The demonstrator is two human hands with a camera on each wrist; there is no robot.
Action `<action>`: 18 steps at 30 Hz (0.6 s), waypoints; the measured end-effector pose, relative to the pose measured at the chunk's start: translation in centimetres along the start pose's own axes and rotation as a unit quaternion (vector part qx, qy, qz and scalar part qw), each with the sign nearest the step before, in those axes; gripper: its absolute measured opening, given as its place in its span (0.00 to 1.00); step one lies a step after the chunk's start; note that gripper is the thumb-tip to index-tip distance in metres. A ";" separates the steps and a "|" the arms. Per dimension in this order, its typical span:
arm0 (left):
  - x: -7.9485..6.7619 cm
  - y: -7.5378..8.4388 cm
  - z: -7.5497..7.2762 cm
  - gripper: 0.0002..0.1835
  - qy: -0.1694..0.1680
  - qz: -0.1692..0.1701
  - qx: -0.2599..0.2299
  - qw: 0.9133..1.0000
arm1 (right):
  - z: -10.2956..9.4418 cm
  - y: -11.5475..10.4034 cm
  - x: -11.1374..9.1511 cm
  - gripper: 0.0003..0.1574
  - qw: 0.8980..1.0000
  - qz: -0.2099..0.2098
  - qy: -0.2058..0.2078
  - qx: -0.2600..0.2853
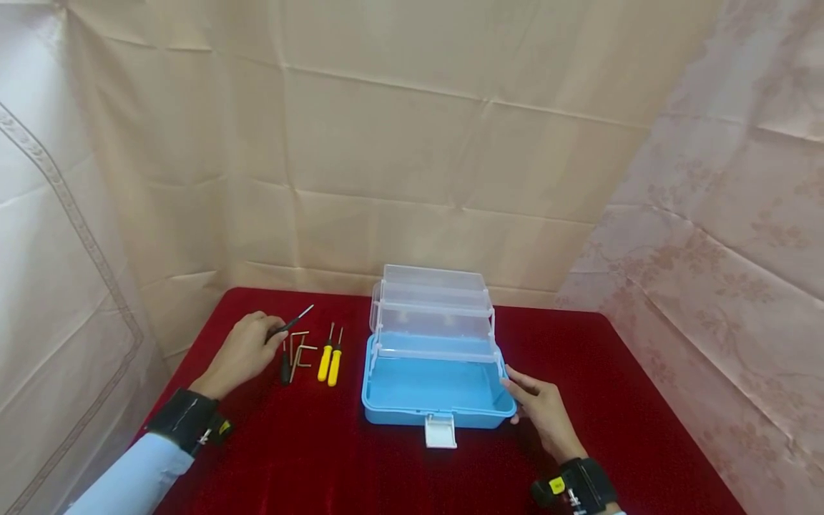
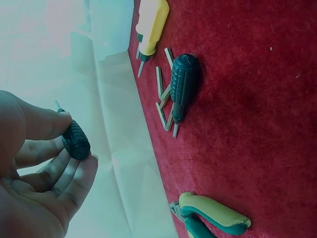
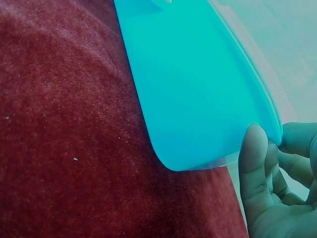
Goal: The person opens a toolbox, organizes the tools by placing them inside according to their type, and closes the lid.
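Observation:
My left hand (image 1: 247,348) pinches a screwdriver (image 2: 77,141) by its dark ribbed handle, held above the left part of the table with the metal shaft pointing away. A second dark-handled screwdriver (image 1: 285,366) lies on the cloth just right of that hand. Beside it are several hex keys (image 1: 300,355) and two yellow-handled screwdrivers (image 1: 330,361). At the middle stands a light blue toolbox (image 1: 438,386), its clear tiered trays (image 1: 438,315) raised at the back. My right hand (image 1: 543,411) grips the box's right wall, thumb and fingers on either side of the rim.
A red cloth (image 1: 309,458) covers the table. Green-and-yellow pliers (image 2: 213,213) lie on it in the left wrist view. The box's white latch (image 1: 440,432) hangs down in front. Beige curtain (image 1: 386,143) closes off the back, with patterned fabric (image 1: 740,250) on the right.

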State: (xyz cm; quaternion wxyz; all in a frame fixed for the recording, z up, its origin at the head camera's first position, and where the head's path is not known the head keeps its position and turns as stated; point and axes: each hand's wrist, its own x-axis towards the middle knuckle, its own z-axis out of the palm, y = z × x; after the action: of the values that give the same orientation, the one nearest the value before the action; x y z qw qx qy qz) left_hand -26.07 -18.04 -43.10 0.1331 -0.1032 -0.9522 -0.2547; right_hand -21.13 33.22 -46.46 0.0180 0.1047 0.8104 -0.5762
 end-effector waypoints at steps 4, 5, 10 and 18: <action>0.0 0.1 0.0 0.10 0.003 -0.001 -0.002 1.000 | 0.0 0.0 0.0 0.39 1.000 0.000 0.000 0.002; 0.1 0.1 0.0 0.10 0.003 0.000 -0.003 1.000 | 0.0 0.0 -0.1 0.39 1.000 0.000 0.001 0.003; 0.2 0.3 0.0 0.10 0.008 0.007 -0.004 1.000 | -0.1 0.0 -0.1 0.38 1.000 0.002 0.004 0.003; 0.3 0.6 -0.2 0.11 0.006 0.011 -0.009 1.000 | 0.0 0.1 0.0 0.35 1.000 -0.004 0.003 0.011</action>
State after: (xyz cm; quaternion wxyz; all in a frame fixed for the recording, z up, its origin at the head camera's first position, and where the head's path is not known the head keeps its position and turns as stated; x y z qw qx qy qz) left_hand -26.19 -17.62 -42.58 0.1406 -0.1133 -0.9479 -0.2624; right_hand -21.11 33.31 -46.58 0.0122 0.1034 0.8043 -0.5850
